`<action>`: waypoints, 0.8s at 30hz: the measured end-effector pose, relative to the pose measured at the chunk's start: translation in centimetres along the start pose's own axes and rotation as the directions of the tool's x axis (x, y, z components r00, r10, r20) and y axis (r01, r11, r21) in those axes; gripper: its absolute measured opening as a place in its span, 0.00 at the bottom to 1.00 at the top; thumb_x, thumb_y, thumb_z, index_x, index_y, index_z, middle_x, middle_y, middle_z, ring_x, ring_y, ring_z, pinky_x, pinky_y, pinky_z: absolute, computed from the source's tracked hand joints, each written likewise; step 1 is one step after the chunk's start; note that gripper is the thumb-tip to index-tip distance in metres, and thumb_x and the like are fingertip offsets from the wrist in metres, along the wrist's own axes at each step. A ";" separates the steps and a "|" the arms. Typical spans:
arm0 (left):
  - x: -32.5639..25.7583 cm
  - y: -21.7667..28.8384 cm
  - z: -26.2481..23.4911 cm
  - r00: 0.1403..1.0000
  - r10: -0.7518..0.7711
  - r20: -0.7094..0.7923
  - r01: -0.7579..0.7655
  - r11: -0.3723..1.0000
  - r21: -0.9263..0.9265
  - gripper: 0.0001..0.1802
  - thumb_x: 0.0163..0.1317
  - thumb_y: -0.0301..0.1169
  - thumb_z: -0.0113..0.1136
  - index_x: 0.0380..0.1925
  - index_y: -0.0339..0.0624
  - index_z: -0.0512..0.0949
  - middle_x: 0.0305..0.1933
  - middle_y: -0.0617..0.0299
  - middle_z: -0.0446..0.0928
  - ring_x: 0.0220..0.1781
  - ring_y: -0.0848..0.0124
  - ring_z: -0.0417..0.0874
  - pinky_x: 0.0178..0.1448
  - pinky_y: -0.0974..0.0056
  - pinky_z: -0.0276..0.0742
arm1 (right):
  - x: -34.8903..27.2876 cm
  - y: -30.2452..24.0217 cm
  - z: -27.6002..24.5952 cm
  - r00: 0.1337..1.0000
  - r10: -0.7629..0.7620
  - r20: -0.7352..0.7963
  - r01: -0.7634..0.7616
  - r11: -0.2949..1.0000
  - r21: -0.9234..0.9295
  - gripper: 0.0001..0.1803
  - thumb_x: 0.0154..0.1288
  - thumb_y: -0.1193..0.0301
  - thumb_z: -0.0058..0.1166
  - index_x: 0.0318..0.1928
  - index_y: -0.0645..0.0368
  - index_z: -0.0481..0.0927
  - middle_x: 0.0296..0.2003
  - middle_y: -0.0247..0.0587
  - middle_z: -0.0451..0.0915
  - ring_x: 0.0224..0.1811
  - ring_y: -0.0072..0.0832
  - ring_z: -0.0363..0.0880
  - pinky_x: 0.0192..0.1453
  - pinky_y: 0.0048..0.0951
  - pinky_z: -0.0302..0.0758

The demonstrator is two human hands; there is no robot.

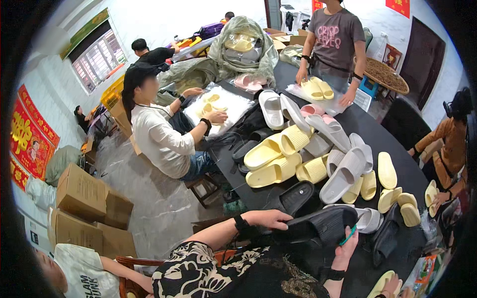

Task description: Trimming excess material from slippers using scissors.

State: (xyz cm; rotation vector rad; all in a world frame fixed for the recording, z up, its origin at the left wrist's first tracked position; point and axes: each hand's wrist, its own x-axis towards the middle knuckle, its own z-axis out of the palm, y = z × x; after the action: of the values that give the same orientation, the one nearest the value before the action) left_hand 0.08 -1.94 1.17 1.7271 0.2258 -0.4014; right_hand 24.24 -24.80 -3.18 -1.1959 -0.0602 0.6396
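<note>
A black slide slipper (pixel 325 223) is raised above the near edge of the table. My left hand (pixel 271 219) grips one end of it, thumb and fingers closed on the rim. At its other end, my right hand (pixel 346 248) is closed round a slim green tool (pixel 349 235), held up against the ribbed strap side; the tool's exact kind is unclear. Just beyond lies another black slipper (pixel 294 197). To the right are a dark slipper (pixel 386 237) and a grey one (pixel 368 220).
Yellow slippers (pixel 273 169) and grey slippers (pixel 342 176) pile up on the black table (pixel 392 133). Across it, one person handles yellow slippers (pixel 317 88) on plastic bags; another sits at left with bagged slippers (pixel 212 103). Cartons (pixel 79 191) stack at far left. Someone's hand (pixel 392 286) is at lower right.
</note>
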 end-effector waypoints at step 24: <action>-1.5 -12.9 0.8 0.766 -0.189 -0.615 0.267 0.963 0.036 0.17 0.47 0.23 0.61 0.36 0.36 0.66 0.34 0.58 0.73 0.37 0.68 0.73 0.40 0.64 0.73 | 2.6 -1.5 2.4 0.881 -0.390 -0.268 0.329 0.912 -0.245 0.29 0.49 0.70 0.64 0.52 0.63 0.69 0.37 0.41 0.77 0.38 0.28 0.75 0.46 0.29 0.72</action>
State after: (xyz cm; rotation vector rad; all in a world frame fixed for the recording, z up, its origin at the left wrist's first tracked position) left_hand -6.18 -0.10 -10.08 1.9153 0.9080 -0.0128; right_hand 26.18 -21.82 -1.69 -1.4174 -0.0779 0.1101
